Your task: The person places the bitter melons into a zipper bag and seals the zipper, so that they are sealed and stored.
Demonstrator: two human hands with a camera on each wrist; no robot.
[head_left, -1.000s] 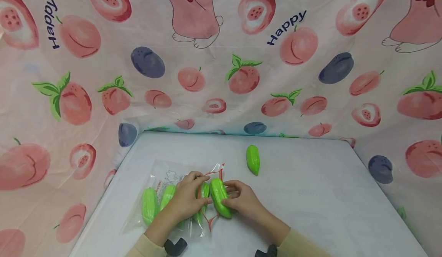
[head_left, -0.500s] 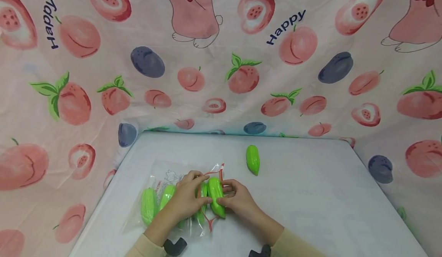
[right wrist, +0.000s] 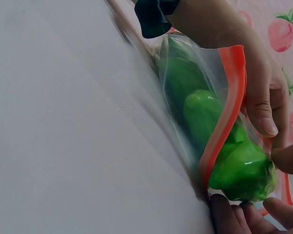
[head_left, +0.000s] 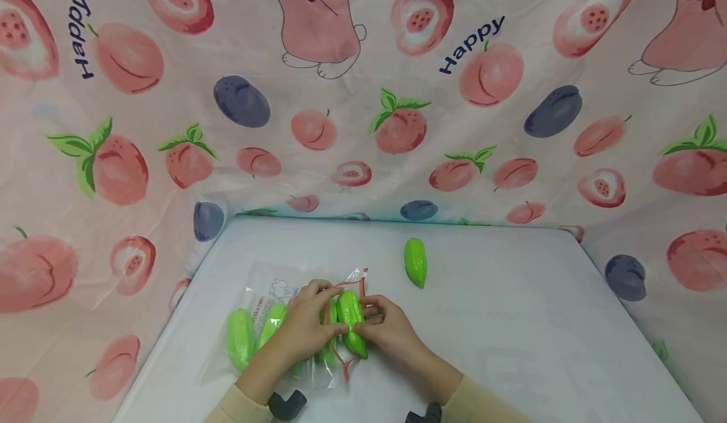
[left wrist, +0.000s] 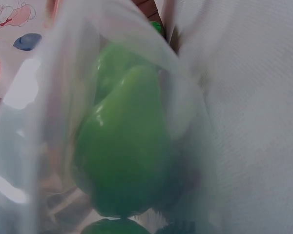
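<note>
In the head view my right hand (head_left: 392, 325) grips a glossy, green, elongated fake fruit (head_left: 351, 323) between thumb and fingers. The fruit is at the mouth of a clear zip-lock bag (head_left: 261, 284) with an orange-red zip strip (right wrist: 229, 107). My left hand (head_left: 312, 319) holds the bag near its mouth, thumb and forefinger apart. Several similar fruits lie inside, such as one green fruit (head_left: 240, 338) at the bag's left end. Through blurred plastic the left wrist view shows a bagged green fruit (left wrist: 124, 146). My left forearm and hand hide part of the bag.
One more green fruit (head_left: 416, 262) lies alone on the white table (head_left: 511, 322), behind my right hand. Black wrist mounts (head_left: 287, 405) show at both wrists. A cloth printed with fruit (head_left: 363, 126) encloses the back and sides of the table.
My right hand has moved slightly left, bringing the green fruit closer to the bag's mouth and my left hand. The bagged fruits at the left have shifted slightly left. My left hand stays nearly still.
</note>
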